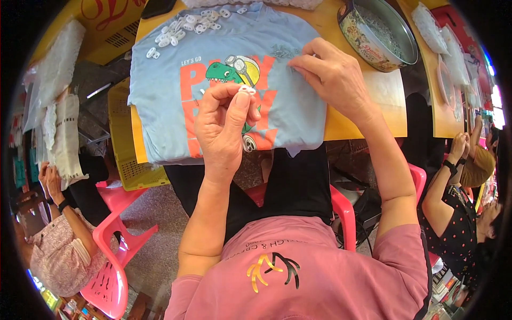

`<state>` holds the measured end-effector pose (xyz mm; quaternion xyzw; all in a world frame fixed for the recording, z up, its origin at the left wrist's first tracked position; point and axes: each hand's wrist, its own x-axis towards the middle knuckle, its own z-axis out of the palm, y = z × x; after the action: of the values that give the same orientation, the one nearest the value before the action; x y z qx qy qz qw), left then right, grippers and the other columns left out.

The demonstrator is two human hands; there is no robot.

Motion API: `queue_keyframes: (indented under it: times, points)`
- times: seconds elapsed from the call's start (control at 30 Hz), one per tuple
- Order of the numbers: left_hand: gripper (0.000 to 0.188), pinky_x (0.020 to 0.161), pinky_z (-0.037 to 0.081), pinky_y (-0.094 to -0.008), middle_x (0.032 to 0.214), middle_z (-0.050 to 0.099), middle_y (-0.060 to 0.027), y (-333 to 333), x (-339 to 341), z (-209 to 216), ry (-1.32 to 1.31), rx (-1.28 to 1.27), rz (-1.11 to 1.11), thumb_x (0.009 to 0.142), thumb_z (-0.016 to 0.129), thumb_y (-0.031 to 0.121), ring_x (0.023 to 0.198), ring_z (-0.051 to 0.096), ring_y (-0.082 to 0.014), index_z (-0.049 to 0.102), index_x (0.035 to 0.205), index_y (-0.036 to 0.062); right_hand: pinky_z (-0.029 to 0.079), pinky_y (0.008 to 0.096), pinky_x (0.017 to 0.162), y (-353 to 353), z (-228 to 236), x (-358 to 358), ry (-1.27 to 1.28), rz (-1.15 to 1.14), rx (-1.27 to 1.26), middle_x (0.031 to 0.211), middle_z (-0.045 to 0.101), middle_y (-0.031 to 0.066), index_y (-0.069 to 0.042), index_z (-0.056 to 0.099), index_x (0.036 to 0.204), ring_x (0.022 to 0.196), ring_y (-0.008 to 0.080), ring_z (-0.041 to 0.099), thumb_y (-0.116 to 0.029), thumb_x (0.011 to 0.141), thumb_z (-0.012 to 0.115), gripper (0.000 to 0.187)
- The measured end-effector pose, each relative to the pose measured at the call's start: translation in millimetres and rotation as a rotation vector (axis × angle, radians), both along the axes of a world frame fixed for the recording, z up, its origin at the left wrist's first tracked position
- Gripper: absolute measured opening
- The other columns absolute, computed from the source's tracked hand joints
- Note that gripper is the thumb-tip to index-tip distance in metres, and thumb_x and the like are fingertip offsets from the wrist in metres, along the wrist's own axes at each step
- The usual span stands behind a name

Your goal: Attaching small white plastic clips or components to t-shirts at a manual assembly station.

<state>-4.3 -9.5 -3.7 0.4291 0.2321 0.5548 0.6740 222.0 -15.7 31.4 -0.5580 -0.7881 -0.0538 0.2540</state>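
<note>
My left hand (223, 120) is raised over the shirt's front, its thumb and fingers pinching a small white plastic piece (246, 89). To the right, my right hand (337, 77) is bent over the cloth with its fingertips drawn together; whatever they may hold is too small to make out. Beside those fingertips lies a little heap of thin metal pieces (284, 52). Both hands are above a light blue T-shirt (160, 80) with a cartoon dinosaur print, spread over the table. Several loose white plastic pieces (184, 28), like the one in my left hand, are scattered at its far left.
A round tin (373, 56) of small metal pieces stands at the yellow table's (386, 98) far right. A yellow crate (130, 154) is below on the left, near a pink chair (114, 250). One person (64, 240) works at the left, others (453, 208) at the right.
</note>
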Motion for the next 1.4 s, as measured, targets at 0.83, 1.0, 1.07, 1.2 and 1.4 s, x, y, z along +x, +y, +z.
queue_keyframes:
  times: [0.83, 1.0, 1.07, 1.2, 1.4]
  points:
    - [0.013, 0.087, 0.053, -0.0283, 0.132, 0.055, -0.0197, 4.8, 6.5, 1.9, 0.106, 0.079, -0.082, 0.096, 0.059, 0.002, 0.103, 0.063, -0.0163, 0.06, 0.108, -0.0017, 0.05, 0.022, 0.071, -8.8, 2.8, -38.4, 1.111, -0.005, -0.467, 0.094, 0.068, 0.0033, 0.001, 0.065, 0.101, 0.084, 0.0073, 0.062, -0.008, 0.091, 0.067, 0.014]
    - [0.013, 0.09, 0.052, -0.0283, 0.132, 0.055, -0.02, 4.0, 4.9, 0.7, 0.093, 0.051, -0.113, 0.096, 0.058, 0.003, 0.106, 0.062, -0.015, 0.06, 0.108, -0.0018, 0.052, 0.0231, 0.072, -7.3, -0.8, -45.2, 1.261, 0.069, -0.487, 0.098, 0.069, 0.0042, 0.002, 0.065, 0.105, 0.085, 0.0078, 0.063, -0.008, 0.092, 0.066, 0.016]
    - [0.013, 0.091, 0.052, -0.0282, 0.132, 0.056, -0.0199, 4.2, 4.2, 0.3, 0.089, 0.059, -0.113, 0.096, 0.058, 0.004, 0.105, 0.062, -0.0146, 0.06, 0.108, -0.0017, 0.053, 0.0226, 0.073, -6.9, -2.6, -46.4, 1.259, 0.055, -0.476, 0.098, 0.068, 0.0041, 0.002, 0.065, 0.108, 0.086, 0.0076, 0.063, -0.007, 0.092, 0.066, 0.018]
    - [0.013, 0.091, 0.053, -0.0285, 0.131, 0.057, -0.0207, 2.7, 4.3, 2.0, 0.099, 0.036, -0.111, 0.097, 0.058, 0.004, 0.103, 0.063, -0.0145, 0.059, 0.108, -0.0014, 0.053, 0.022, 0.073, -9.6, -4.2, -50.1, 1.248, 0.029, -0.438, 0.097, 0.068, 0.0035, 0.001, 0.064, 0.111, 0.086, 0.0074, 0.063, -0.007, 0.092, 0.066, 0.021]
    - [0.013, 0.09, 0.053, -0.0285, 0.132, 0.057, -0.021, 2.2, 4.9, 2.1, 0.101, 0.028, -0.108, 0.097, 0.058, 0.004, 0.102, 0.064, -0.0144, 0.059, 0.108, -0.0014, 0.052, 0.022, 0.075, -10.4, -4.6, -53.3, 1.244, 0.042, -0.363, 0.098, 0.067, 0.0026, 0.001, 0.065, 0.112, 0.086, 0.0077, 0.062, -0.006, 0.091, 0.067, 0.022]
